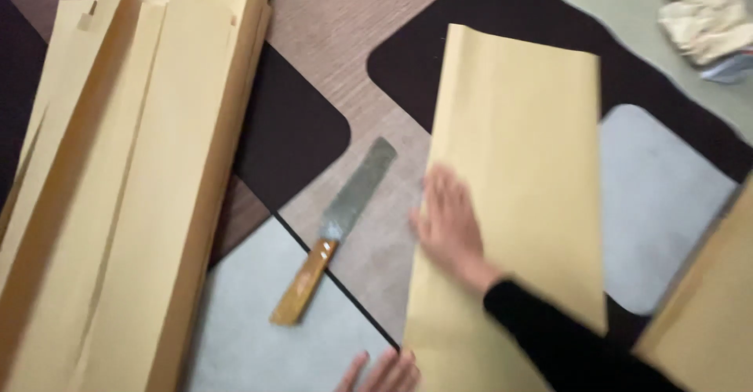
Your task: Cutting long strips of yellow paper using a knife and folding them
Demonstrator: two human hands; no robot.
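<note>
A long tan paper sheet (518,165) lies on the patterned floor mat (329,39), running from the top centre down to the bottom. My right hand (449,226), in a black sleeve, rests flat on the sheet's left edge with its fingers stretched out. Only the fingers of my left hand (386,373) show at the bottom edge; they are spread beside the sheet's lower left corner and hold nothing. A flat-bladed knife with a wooden handle (339,227) lies on the mat just left of my right hand, untouched.
A thick pile of long tan paper strips (118,188) covers the left side. Another tan sheet (706,313) enters at the lower right. A crumpled whitish cloth (706,19) lies at the top right.
</note>
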